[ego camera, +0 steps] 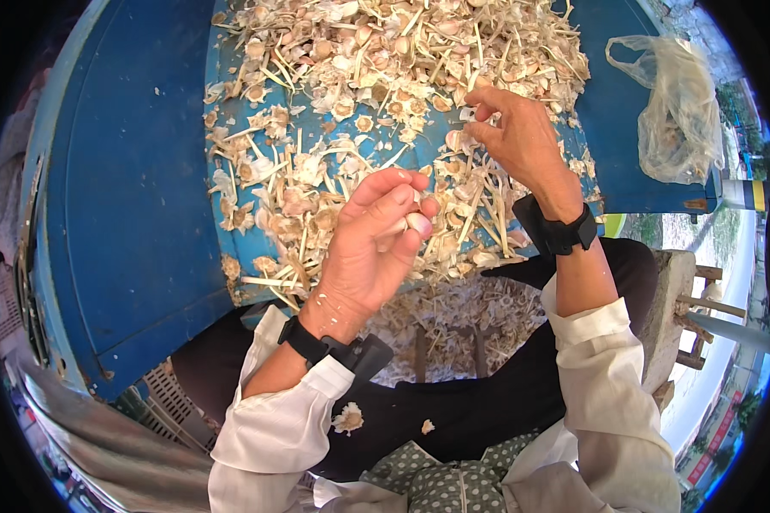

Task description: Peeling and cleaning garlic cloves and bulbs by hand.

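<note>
Several garlic cloves [417, 223] rest in the curled fingers of my left hand [375, 234], which is raised over the near part of a blue metal tray [385, 144]. Farther out and to the right, my right hand [520, 138] reaches over the littered surface, thumb and forefinger apart. Its fingertips are beside a pinkish garlic piece [455, 140] and the front edge of a large heap of garlic and dry skins [410, 45]. Whether those fingertips touch anything is hard to tell. Dry stalks and root ends [308, 167] lie scattered between the heap and me.
Raised blue metal panels [141, 160] flank the tray. A clear plastic bag [677, 115] hangs over the right panel. More garlic skins [449, 320] lie on the ground below, between my knees. A wooden stool [667, 301] stands at right, a plastic crate [173, 404] at lower left.
</note>
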{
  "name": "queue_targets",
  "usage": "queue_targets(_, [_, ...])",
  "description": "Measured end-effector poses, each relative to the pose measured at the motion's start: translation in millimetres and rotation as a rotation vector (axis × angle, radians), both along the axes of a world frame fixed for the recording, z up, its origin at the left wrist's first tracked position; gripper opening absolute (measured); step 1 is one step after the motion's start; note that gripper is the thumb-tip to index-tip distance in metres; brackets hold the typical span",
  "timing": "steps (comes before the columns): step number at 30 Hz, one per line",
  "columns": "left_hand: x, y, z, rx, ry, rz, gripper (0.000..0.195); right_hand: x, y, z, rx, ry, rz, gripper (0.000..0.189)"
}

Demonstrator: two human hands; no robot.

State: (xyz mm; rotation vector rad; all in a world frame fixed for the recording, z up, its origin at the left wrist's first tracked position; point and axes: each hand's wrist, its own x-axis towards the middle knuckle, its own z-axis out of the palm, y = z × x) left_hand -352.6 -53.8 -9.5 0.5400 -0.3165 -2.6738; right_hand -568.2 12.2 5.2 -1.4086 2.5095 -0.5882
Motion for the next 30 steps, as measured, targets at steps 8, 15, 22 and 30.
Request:
queue_targets(8, [1.3,-5.1,0.8,-0.008,-0.081,-0.005,0.018,27.7,-5.1,-3.9,-0.078,-0.157,0.06,0.014])
queue_targets(15, [-6.1,-5.8,7.4,-0.417,-0.298,-0.018,0.036,56.6,5.2,38.8,-0.227,-0.468,0.255,0.021])
queue_targets(22, [-2.8,-1.6,8.3,-0.603,-0.327,-0.004,0.037,77.5,16.1,41.2,-0.284,-0.602,0.139,0.013])
queue_targets(30, [0.9,-0.9,12.2,-0.272,-0.037,-0.011,0.023,78.9,27.2,43.1,-0.633,-1.279,0.104,0.02])
